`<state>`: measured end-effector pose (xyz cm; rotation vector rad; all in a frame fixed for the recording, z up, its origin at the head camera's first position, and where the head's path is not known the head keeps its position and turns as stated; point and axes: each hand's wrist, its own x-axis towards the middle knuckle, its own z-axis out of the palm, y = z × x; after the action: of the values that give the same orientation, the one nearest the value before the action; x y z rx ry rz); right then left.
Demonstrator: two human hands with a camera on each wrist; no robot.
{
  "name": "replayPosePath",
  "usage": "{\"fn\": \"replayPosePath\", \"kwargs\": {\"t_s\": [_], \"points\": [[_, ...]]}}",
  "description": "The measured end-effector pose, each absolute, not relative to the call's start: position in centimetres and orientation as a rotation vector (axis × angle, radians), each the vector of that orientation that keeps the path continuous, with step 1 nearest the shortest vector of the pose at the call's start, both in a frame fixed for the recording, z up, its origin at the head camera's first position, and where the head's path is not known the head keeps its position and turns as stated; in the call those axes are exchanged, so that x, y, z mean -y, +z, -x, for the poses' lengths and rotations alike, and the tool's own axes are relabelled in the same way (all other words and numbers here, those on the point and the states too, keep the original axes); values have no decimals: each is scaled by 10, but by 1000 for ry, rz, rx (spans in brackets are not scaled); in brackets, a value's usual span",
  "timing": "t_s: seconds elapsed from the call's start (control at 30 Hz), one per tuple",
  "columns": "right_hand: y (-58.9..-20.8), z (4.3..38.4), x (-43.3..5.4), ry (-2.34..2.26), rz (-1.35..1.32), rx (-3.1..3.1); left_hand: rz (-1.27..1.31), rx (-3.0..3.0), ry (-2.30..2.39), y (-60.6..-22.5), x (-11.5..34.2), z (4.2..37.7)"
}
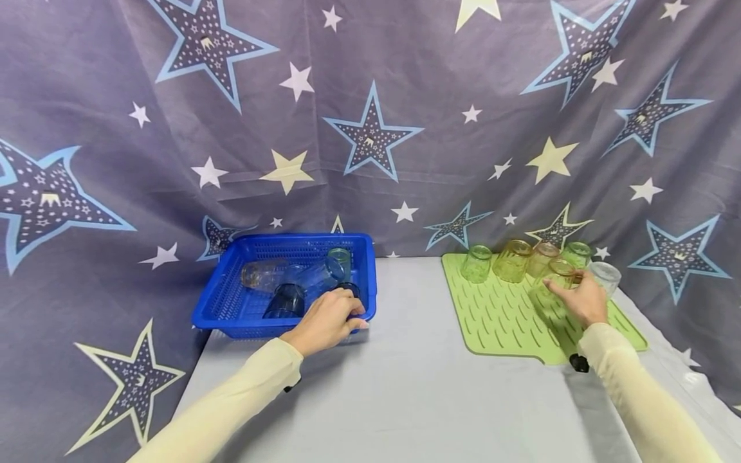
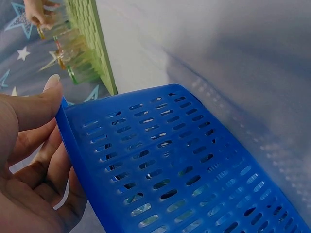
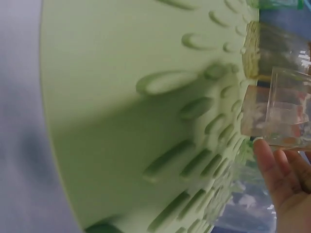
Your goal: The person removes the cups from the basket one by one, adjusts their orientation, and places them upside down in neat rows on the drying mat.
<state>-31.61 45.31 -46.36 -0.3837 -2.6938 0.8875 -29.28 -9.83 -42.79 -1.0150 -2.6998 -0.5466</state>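
Note:
My left hand (image 1: 330, 319) grips the near right rim of a blue plastic basket (image 1: 246, 325); in the left wrist view the thumb (image 2: 41, 104) lies over the rim, with curled fingers outside it. Dark, clear, bluish and green glasses lie inside, partly covered by that hand. At the right, my right hand (image 1: 583, 301) holds a pale yellowish drinking glass (image 1: 559, 270) between thumb and fingers over the green drying mat (image 1: 498, 325). In the right wrist view this glass (image 3: 289, 109) overlaps another one behind it, with fingertips at its side.
Along the mat's back edge stand a green glass (image 1: 477, 265), an amber glass (image 1: 512, 262), a pinkish glass (image 1: 541, 258) and another green glass (image 1: 577, 253). A clear glass (image 1: 606, 276) stands right of the right hand. Behind the white table (image 1: 399, 373) hangs a star-patterned curtain (image 1: 399, 58).

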Motion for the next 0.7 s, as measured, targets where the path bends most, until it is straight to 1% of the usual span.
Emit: {"fn": "replayPosePath", "kwargs": {"t_s": [0.3,0.7], "points": [[-470,318,-466,878,494,2707,998,2709,-555,-427,98,292],[-479,321,-472,855,526,2739,1006,2685,-584,-425,97,290]]}}
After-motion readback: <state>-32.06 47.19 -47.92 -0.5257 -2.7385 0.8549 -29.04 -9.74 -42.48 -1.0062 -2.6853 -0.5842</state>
